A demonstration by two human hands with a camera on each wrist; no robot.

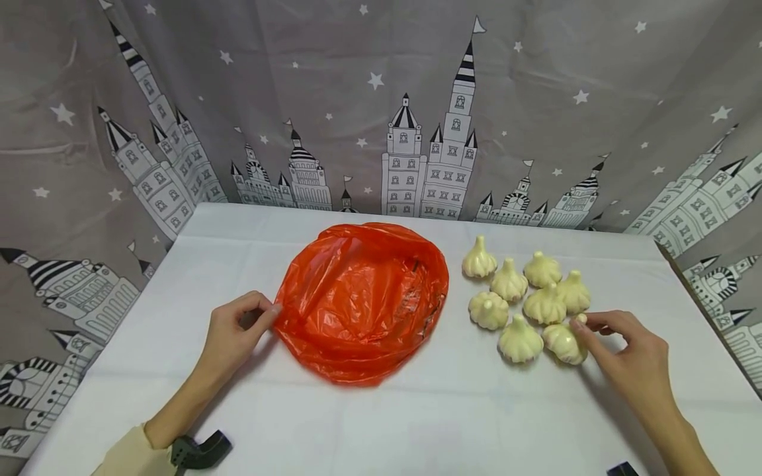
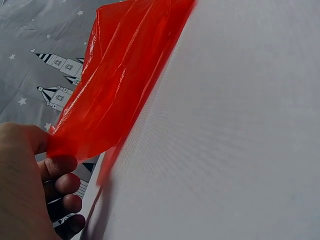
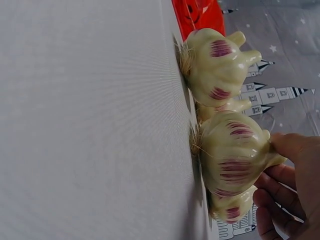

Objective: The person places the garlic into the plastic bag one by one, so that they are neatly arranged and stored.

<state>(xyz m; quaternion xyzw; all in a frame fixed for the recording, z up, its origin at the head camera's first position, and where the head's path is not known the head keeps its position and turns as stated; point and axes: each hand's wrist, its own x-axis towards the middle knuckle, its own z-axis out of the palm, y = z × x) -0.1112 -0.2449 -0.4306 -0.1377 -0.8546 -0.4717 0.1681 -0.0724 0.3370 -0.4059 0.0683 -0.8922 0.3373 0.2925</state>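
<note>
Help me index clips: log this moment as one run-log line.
left hand: pinches red bag; right hand: pinches garlic bulb; red bag: mouth open; other bulbs: on table

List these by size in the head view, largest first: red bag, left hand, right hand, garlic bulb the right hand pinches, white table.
1. White table
2. Red bag
3. Left hand and right hand: too alike to rank
4. Pinched garlic bulb

Shiny plastic against matt cloth
The red bag is thin, crinkled, glossy plastic; the garlic bulbs look smooth and glazed, with fibrous roots; the white covering looks matt; beyond the far edge of the table hangs a dull, creased fabric backdrop.
</note>
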